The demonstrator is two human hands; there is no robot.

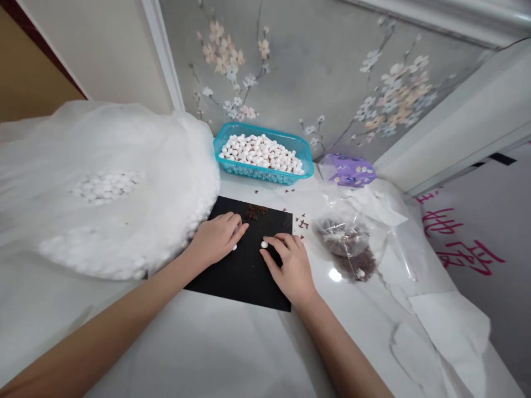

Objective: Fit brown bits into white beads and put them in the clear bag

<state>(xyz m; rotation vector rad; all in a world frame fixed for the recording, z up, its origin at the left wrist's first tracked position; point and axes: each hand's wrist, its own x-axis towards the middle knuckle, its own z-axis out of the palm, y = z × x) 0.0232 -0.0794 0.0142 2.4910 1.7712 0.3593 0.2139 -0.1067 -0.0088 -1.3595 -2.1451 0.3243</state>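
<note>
Over a black mat [244, 282], my right hand [291, 265] has its thumb and index fingertip on either side of a small white ball [264, 244]. To its left, my left hand [219, 236] is closed with the fingers drawn together. What those fingers hold is mostly hidden. Another white ball [234, 247] shows partly from under that hand, against the mat. Just beyond both hands, a small heap of brown stem-like bits [255, 211] lies at the mat's far edge. Several more brown bits [302, 223] are scattered on the white table to the right.
A large translucent bag [174, 160] full of white balls bulges at the left, against the mat. Behind stands a turquoise basket [306, 166] of white balls with brown bits. On the right are a clear bag of brown bits [357, 257], a purple packet [350, 170] and white paper [452, 326].
</note>
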